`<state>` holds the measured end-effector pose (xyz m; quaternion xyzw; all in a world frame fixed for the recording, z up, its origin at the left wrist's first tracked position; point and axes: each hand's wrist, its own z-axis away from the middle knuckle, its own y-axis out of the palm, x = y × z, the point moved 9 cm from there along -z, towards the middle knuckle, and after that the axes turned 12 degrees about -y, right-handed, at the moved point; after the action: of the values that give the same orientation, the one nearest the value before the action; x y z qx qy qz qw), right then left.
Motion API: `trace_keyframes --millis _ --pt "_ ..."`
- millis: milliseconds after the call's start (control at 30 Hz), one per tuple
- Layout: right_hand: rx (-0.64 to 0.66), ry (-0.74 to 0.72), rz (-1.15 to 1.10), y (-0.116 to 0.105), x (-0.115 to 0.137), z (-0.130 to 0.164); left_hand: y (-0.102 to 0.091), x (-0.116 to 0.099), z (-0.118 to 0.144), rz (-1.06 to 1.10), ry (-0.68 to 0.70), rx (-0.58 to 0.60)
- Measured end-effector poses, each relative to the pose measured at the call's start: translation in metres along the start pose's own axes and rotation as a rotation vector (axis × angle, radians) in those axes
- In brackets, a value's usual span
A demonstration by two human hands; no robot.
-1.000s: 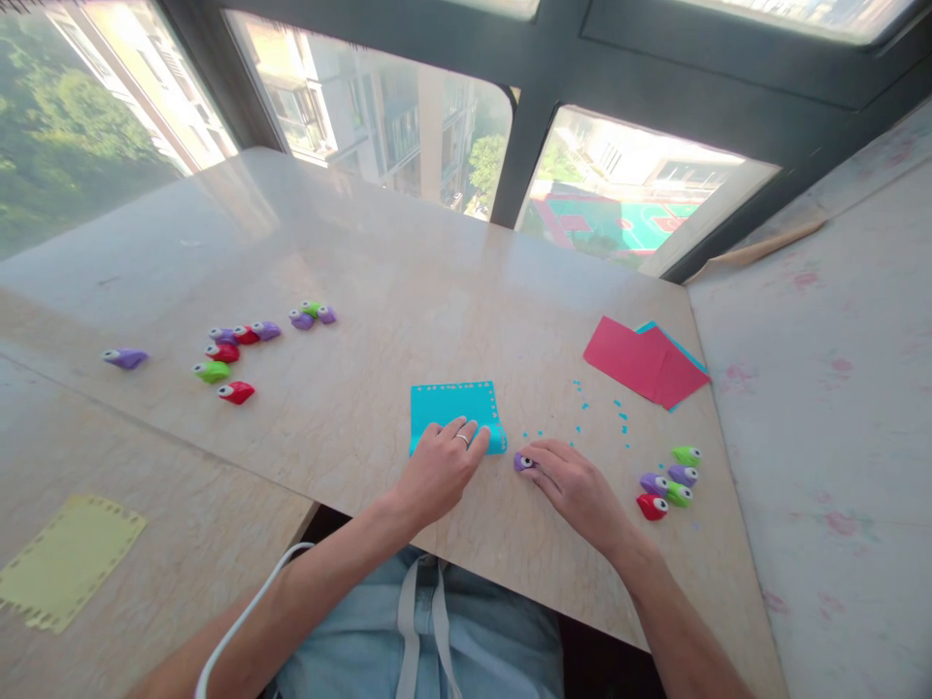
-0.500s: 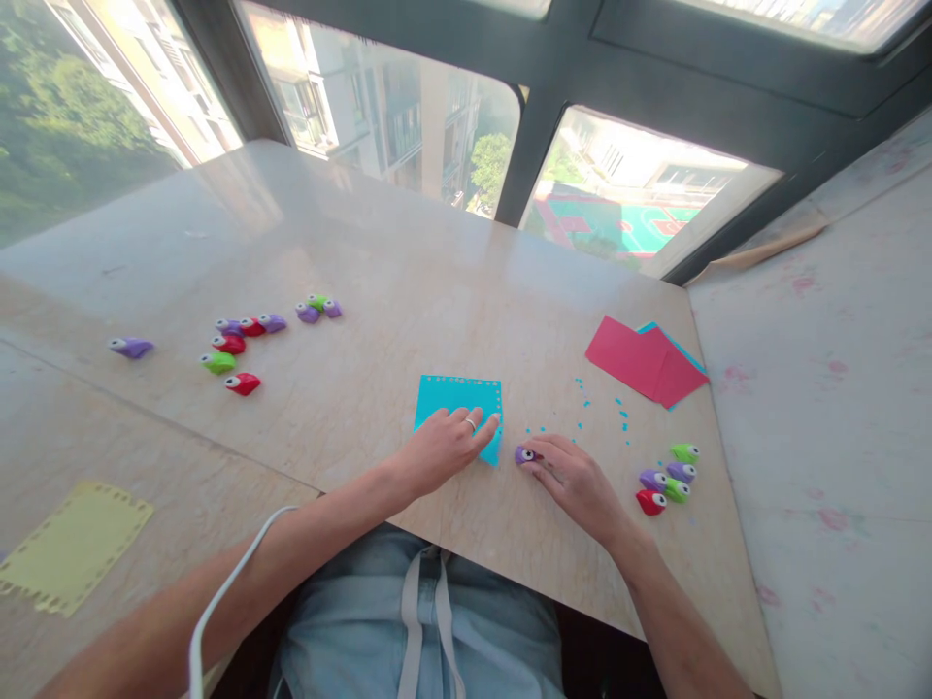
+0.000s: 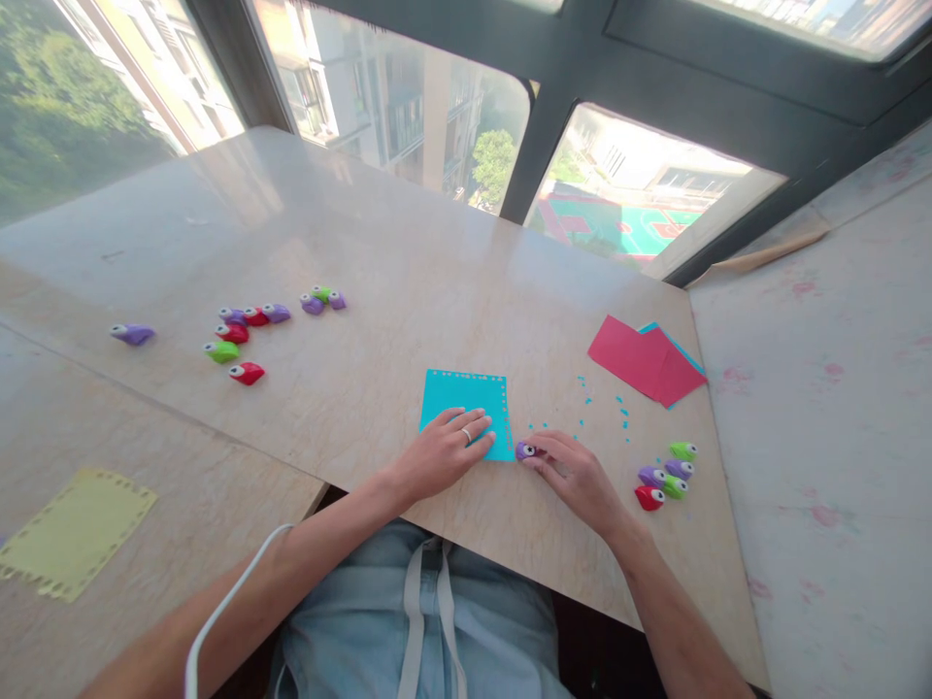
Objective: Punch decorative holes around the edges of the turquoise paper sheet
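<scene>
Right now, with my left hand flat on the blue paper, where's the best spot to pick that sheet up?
Probably the far edge of the blue paper. It lies flat with the left hand over its near half and the right hand and purple punch at its near right corner; only the punched far edge is uncovered. Pinch there, coming from the window side.

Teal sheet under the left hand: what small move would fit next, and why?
Probably slide the purple punch, pinched in the right hand, onto the teal sheet at its near right corner. The left hand pins the sheet flat, and holes already line its far and right edges.
</scene>
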<state>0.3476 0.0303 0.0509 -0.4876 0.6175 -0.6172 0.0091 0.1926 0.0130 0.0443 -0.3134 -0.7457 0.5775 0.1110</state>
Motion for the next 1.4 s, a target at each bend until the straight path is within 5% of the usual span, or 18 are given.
trace_keyframes --millis 600,900,1400 --pt "-0.016 0.1 -0.141 0.003 -0.01 -0.003 0.007 0.005 0.003 0.107 -0.016 -0.048" --pt "-0.046 0.15 -0.225 0.006 -0.016 -0.003 0.011 0.012 0.004 0.205 -0.058 0.042" --pt "0.005 0.034 -0.124 0.008 -0.008 -0.001 0.007 0.004 0.004 0.135 -0.01 -0.003"
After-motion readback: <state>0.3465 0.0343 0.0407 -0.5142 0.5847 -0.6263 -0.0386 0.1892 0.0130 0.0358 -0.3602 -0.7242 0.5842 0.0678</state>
